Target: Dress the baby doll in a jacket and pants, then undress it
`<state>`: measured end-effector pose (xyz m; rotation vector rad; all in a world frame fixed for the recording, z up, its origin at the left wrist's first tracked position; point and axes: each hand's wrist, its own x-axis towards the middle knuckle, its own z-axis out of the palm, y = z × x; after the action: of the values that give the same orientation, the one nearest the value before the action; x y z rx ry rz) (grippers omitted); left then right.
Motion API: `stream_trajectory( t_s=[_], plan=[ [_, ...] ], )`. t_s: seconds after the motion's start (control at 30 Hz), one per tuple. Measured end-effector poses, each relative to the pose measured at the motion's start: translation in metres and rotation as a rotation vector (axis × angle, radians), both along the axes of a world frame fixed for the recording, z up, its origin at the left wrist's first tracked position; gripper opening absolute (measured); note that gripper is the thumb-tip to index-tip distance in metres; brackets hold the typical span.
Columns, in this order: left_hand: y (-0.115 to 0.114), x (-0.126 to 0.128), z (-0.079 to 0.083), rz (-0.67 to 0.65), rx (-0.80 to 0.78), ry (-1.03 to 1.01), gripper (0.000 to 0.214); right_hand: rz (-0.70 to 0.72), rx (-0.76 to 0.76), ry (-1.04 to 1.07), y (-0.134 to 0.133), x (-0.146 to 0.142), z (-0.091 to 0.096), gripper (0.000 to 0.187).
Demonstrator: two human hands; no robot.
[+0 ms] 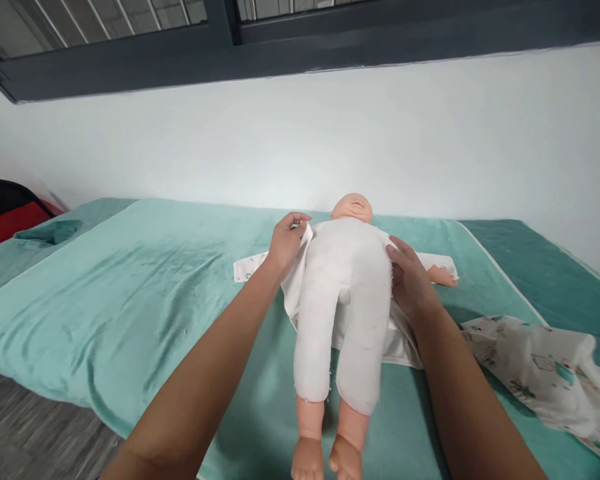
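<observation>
A baby doll (350, 267) with a white cloth body lies on its back, head by the wall and bare feet towards me. Under it spreads an opened white baby shirt (294, 293), its printed sleeves stretched out to both sides. The doll's hand (443, 275) pokes out of the right sleeve. My left hand (289, 243) is closed on the shirt's left front edge, lifting it beside the doll's chest. At the opposite side, my right hand (411, 277) has its fingers bent around the shirt's edge by the doll's shoulder; the fingertips are partly hidden.
A crumpled printed baby garment (540, 373) lies at the right on the green bed cover (130, 287). A white wall (230, 147) with a dark window frame (130, 63) stands behind. A red and black item (10, 213) sits at the far left.
</observation>
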<state>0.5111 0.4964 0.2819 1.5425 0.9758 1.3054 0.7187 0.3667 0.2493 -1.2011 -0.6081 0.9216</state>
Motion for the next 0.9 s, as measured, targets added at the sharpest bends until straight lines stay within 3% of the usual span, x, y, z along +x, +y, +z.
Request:
stream_trajectory(
  t_s=[0.1,0.17,0.3,0.43,0.53,0.67,0.77,0.9],
  plan=[
    [0.000,0.007,0.018,-0.166,-0.047,-0.085,0.010,0.030,0.027,0.042,0.000,-0.002,0.002,0.062],
    [-0.001,0.010,0.028,-0.208,-0.017,-0.071,0.011,0.083,0.043,0.068,-0.001,-0.007,0.004,0.060],
    [-0.004,0.010,0.039,-0.202,0.054,0.096,0.016,0.210,-0.012,0.088,-0.002,-0.019,0.007,0.068],
    [-0.013,-0.001,0.048,-0.239,0.091,0.332,0.017,0.244,-0.101,0.052,-0.001,-0.022,0.006,0.075],
    [-0.030,-0.015,0.064,-0.340,-0.004,0.470,0.014,0.240,-0.113,0.033,0.000,-0.022,0.004,0.076],
    [-0.055,-0.034,0.087,-0.525,-0.168,0.368,0.019,0.243,-0.112,-0.004,0.001,-0.021,0.001,0.076],
    [-0.065,-0.048,0.080,-0.432,-0.179,0.292,0.021,0.236,-0.137,-0.027,0.001,-0.021,0.001,0.075],
    [-0.080,-0.065,0.032,-0.218,-0.107,0.456,0.020,0.220,-0.150,-0.049,0.001,-0.020,0.002,0.073]
  ],
)
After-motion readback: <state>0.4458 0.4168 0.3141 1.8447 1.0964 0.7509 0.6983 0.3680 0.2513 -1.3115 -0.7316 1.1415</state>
